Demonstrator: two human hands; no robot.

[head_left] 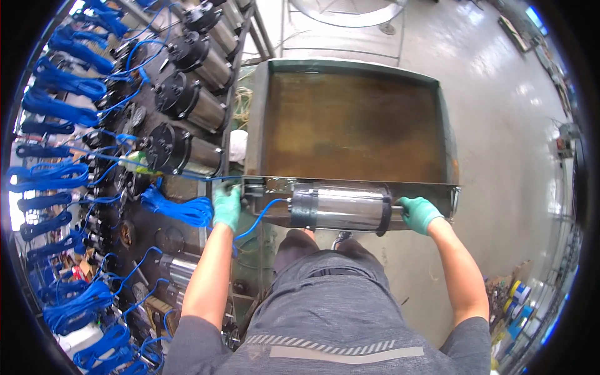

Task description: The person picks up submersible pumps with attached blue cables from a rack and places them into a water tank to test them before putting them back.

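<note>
A shiny steel motor cylinder (347,207) with dark end caps lies sideways on the near ledge of a water-filled metal tank (259,119). My right hand (422,214), in a green glove, is closed round the short shaft (397,209) at its right end. A blue cable (261,215) leaves the cylinder's left end and passes below my left hand (226,207), also gloved in green. That hand is at the tank's near left corner, beside a dark metal fitting (253,186). Its fingertips are blurred, so its grip is unclear. A coiled bundle of blue cable (178,207) lies left of it.
Brownish water (353,125) fills the tank. On the left, a bench holds several upright steel motors (187,150) and many coiled blue cables (53,175). A round metal frame (350,12) stands beyond the tank. Tubs (519,292) and clutter are at the lower right.
</note>
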